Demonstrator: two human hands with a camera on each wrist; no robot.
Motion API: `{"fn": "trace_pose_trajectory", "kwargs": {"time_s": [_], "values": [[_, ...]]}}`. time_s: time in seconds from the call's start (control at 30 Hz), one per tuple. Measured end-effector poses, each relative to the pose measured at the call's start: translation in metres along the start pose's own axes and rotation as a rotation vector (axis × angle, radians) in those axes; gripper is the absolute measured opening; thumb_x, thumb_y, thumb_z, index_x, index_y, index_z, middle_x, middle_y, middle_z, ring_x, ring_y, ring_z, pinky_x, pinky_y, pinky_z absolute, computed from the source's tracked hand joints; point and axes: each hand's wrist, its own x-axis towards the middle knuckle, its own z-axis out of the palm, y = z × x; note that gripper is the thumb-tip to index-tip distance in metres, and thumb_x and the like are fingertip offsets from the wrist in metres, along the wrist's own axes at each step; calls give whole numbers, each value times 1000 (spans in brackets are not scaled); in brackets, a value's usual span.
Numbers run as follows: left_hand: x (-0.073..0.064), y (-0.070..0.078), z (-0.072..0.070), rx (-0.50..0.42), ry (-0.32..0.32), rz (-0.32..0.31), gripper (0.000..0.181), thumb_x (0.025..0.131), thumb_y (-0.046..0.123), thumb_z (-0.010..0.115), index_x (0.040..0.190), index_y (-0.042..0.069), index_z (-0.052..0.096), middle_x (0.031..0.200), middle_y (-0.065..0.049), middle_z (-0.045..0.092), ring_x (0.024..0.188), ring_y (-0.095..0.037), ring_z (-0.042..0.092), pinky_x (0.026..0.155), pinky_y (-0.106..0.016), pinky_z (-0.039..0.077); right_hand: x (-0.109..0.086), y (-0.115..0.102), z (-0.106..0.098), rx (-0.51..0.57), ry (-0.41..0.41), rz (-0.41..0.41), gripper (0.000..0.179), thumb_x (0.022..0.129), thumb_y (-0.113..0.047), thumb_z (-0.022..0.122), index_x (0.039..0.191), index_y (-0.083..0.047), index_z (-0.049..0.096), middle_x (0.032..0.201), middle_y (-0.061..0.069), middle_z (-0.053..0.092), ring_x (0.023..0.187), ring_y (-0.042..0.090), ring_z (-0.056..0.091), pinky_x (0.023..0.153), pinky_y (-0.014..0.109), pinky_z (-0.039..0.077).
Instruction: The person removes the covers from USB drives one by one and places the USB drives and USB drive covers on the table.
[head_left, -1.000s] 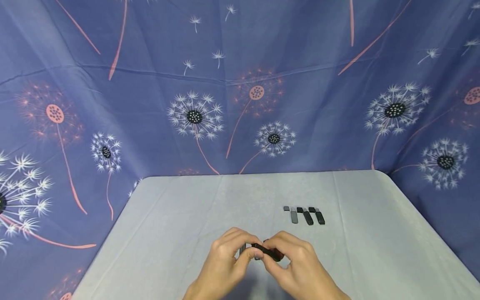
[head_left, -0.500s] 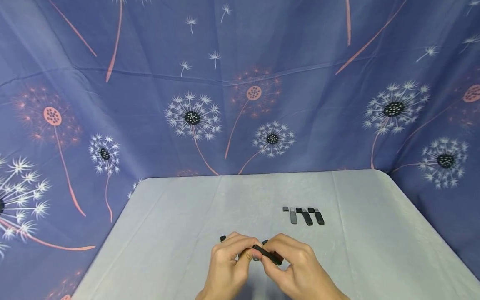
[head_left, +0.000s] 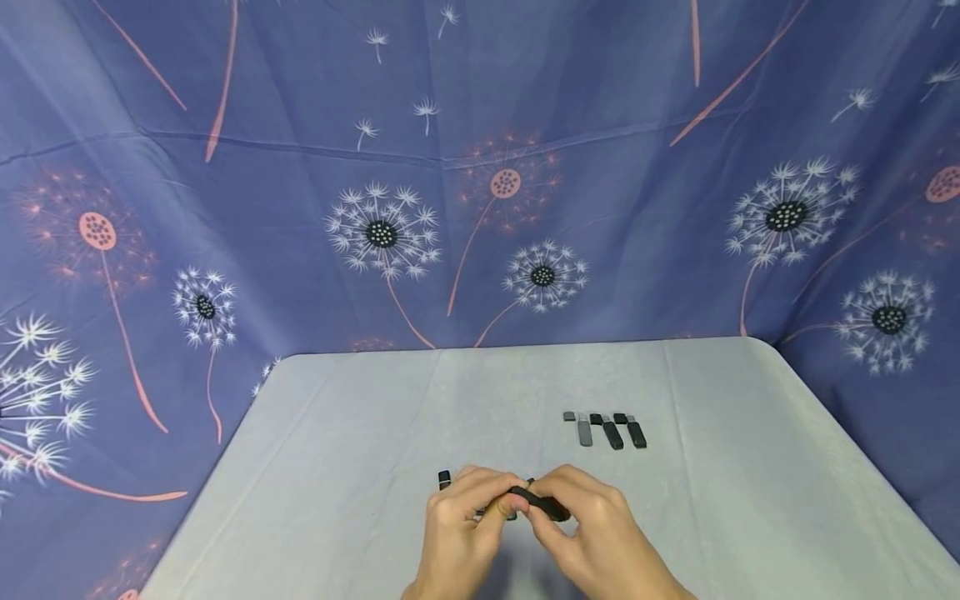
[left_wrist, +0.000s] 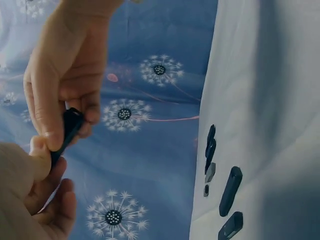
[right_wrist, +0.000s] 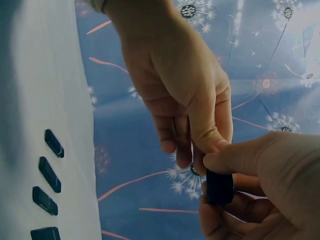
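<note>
A black USB flash drive [head_left: 545, 504] is held between both hands over the near part of the table. My left hand [head_left: 467, 529] pinches its left end between thumb and index finger. At the other end, the thumb and fingers of my right hand [head_left: 603, 533] grip it. The left wrist view shows the drive [left_wrist: 71, 125] slanting between the two hands, and in the right wrist view its dark body [right_wrist: 220, 189] sits in the right fingers. The left fingertips cover one end, so whether a cap is on it is hidden.
Farther right lie a grey flash drive [head_left: 585, 432] and two black ones [head_left: 612, 435], [head_left: 637, 433], each with a cap [head_left: 569, 416] off beside its plug. A black-ended drive [head_left: 444, 479] shows past my left hand. Several dark drives [right_wrist: 50, 174] lie in a row beneath the hands.
My left hand has shifted slightly right, uncovering the black end of a drive on the table to its left. Both hands keep their grip on the held flash drive, its angle slightly changed.
</note>
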Motion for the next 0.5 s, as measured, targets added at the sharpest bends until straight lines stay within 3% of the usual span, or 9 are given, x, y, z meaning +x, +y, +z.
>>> {"fn": "trace_pose_trajectory", "kwargs": {"time_s": [0.23,0.5], "values": [[-3,1,-2,-18,-88,-107,23,84,17,80,106,10,82,94,3,76,83,-7,73,66,-15,57,-5,1,-3,-41,-44,69,14,85,-7,83,96,-15,79,92,-12,69,75,-7,58,61,7,48],[-3,3,-4,-26,-84,-157,14,80,19,83,93,13,83,91,9,77,82,-5,72,67,-20,59,-8,3,-1,14,-71,7,19,83,-12,83,101,-12,79,94,-4,71,79,-1,63,63,8,49]]}}
